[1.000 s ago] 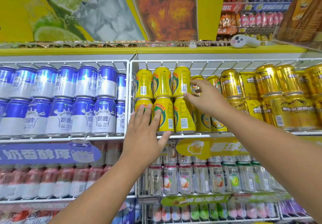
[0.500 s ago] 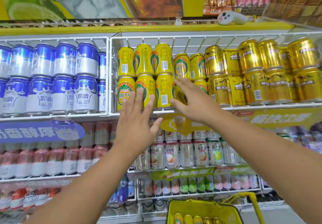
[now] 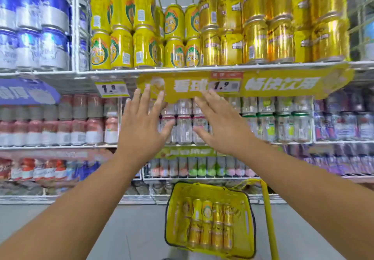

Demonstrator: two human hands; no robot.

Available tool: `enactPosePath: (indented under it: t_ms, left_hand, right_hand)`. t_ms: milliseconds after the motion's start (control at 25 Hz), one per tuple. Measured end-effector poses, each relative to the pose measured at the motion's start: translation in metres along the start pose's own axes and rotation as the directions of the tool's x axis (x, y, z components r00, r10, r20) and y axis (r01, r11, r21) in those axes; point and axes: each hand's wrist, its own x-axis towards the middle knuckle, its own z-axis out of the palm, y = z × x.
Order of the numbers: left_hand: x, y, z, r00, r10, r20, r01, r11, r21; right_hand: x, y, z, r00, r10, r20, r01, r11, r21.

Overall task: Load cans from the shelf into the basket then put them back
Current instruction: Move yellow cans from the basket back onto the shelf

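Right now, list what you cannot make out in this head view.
- Can labels on the yellow cans and gold cans: motion blur smears the print.
- Cans behind the left hand and right hand: the hands cover them.
- Can count in the basket: its near wall and blur hide the lower rows.
- Blue cans: cut off by the left edge.
- Lowest shelf products: too blurred.

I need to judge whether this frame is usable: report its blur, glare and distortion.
Head view: motion blur smears the whole frame, so the yellow shelf banner is barely legible; bright glare streaks the gold metal cans; wide-angle distortion bows the white wire shelf; both open hands, left and right, look soft-edged.
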Motion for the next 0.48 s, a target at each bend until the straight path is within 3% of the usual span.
enactPosePath:
  t_ms: [480]
  left_hand:
    - [-0.098,0.080,0.107,0.976,0.045,0.215,-0.020,0.993,-0.119]
  right_hand:
    - [-0.114,0.044,0.121,0.973,0.120,0.196,-0.153,0.975,0.161]
